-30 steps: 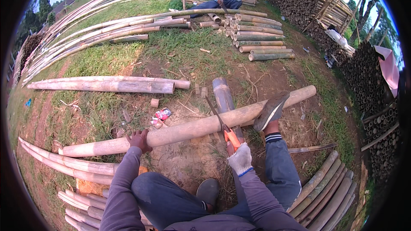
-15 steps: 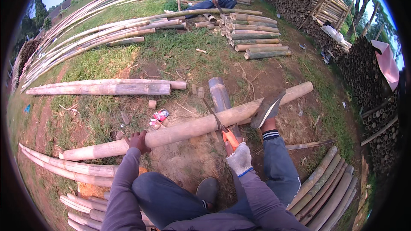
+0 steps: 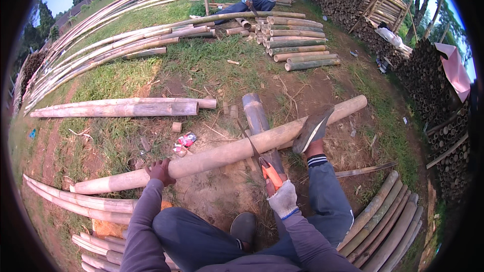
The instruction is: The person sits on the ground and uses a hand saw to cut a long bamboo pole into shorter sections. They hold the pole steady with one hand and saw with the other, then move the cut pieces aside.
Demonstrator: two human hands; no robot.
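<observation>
Fingers of the gloved right hand (image 3: 282,196) curl round the orange-handled saw (image 3: 273,175); the left hand (image 3: 161,171) lies spread over the bamboo pole (image 3: 217,158), which crosses a darker log (image 3: 254,111). Probably stiff, weighty, smooth: best held palm-down, clear of the blade.

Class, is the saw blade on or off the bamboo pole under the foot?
On: the saw blade crosses the bamboo pole, and the right hand grips the orange handle. Cut depth cannot be told.
</observation>
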